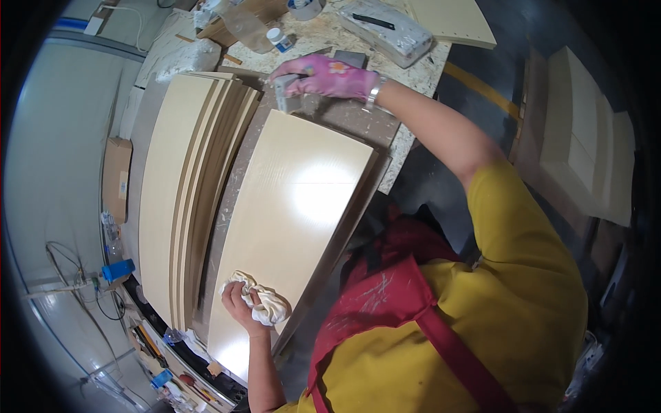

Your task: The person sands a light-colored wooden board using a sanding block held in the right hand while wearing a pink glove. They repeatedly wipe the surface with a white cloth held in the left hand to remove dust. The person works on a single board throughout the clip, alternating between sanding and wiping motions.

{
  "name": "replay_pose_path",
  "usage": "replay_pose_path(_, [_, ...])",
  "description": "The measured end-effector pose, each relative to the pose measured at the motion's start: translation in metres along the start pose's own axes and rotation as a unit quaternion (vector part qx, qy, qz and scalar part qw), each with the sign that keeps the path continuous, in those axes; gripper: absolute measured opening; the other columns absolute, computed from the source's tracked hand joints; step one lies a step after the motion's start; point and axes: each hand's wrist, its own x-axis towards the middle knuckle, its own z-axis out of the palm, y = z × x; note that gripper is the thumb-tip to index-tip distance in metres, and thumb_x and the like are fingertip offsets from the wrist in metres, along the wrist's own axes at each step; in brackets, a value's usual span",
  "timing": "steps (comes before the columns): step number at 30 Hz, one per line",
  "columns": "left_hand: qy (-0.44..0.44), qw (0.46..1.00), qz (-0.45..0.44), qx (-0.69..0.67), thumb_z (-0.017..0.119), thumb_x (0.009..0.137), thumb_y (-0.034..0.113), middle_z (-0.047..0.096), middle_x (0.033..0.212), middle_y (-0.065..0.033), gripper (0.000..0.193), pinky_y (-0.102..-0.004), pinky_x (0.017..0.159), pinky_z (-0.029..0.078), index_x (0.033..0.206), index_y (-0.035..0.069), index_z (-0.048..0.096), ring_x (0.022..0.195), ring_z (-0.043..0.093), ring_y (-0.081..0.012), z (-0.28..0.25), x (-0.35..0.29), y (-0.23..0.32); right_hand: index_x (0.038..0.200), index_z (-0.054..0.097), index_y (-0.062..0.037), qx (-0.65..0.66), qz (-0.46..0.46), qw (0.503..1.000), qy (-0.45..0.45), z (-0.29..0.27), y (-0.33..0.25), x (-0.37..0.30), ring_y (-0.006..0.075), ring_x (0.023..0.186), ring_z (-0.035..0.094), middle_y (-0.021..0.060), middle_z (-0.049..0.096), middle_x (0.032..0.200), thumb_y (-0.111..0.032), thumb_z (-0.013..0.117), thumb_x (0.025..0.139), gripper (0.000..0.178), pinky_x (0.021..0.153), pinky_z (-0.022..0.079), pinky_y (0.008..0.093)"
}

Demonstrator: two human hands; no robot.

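Note:
A long cream-coloured wooden panel lies before me, with a bright glare on its glossy face. My left hand is bare and closed on a bunched white cloth, which rests on the near end of the panel. Past the far end, my right hand, in a pink flowered glove, grips a grey block, perhaps a sanding sponge. The block is just beyond the panel's far edge; whether it touches cannot be told.
Left of the panel stands a stack of similar boards. At the back of the worktable are a white-capped bottle, a tape roll, and a black-handled tool on a wrapped package. More panels stand at right.

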Motion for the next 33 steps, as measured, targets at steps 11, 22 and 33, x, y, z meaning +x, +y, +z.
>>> replay_pose_path(11, [0.002, 0.999, -0.011, -0.035, 0.060, 0.083, 0.008, 0.050, 0.111, -0.0163, 0.024, -0.0420, 0.092, 0.040, 0.105, 0.000, 0.057, 0.104, 0.050, -0.0333, 0.002, -0.002, 0.001, 0.129, 0.053, -0.0051, 0.009, 0.066, 0.998, -0.009, -0.014, -0.047, -0.132, 0.0259, 0.102, 0.061, 0.0151, 0.058, 0.118, -0.034, 0.062, 0.084, 0.054, 0.081, 0.054, 0.0344])
replay_pose_path(22, [-0.009, 0.999, 0.001, -0.049, 0.059, 0.084, 0.008, 0.048, 0.111, -0.0161, 0.023, -0.0423, 0.094, 0.038, 0.105, 0.001, 0.056, 0.107, 0.047, -0.0330, -0.001, 0.000, 0.005, 0.117, 0.053, -0.0035, -0.064, 0.077, 0.929, 0.355, 0.066, -0.062, -0.194, 0.0227, 0.101, 0.062, 0.0128, 0.062, 0.111, -0.010, 0.067, 0.083, 0.037, 0.085, 0.049, 0.0302])
replay_pose_path(33, [0.004, 0.998, 0.006, -0.069, 0.061, 0.084, 0.004, 0.049, 0.112, -0.0151, 0.022, -0.0413, 0.093, 0.039, 0.105, 0.002, 0.057, 0.107, 0.048, -0.0326, -0.002, -0.004, 0.003, 0.112, 0.053, -0.0054, -0.195, 0.054, 0.909, 0.364, 0.106, -0.080, -0.199, 0.0293, 0.093, 0.063, 0.0144, 0.061, 0.101, -0.015, 0.067, 0.083, 0.033, 0.079, 0.052, 0.0351])
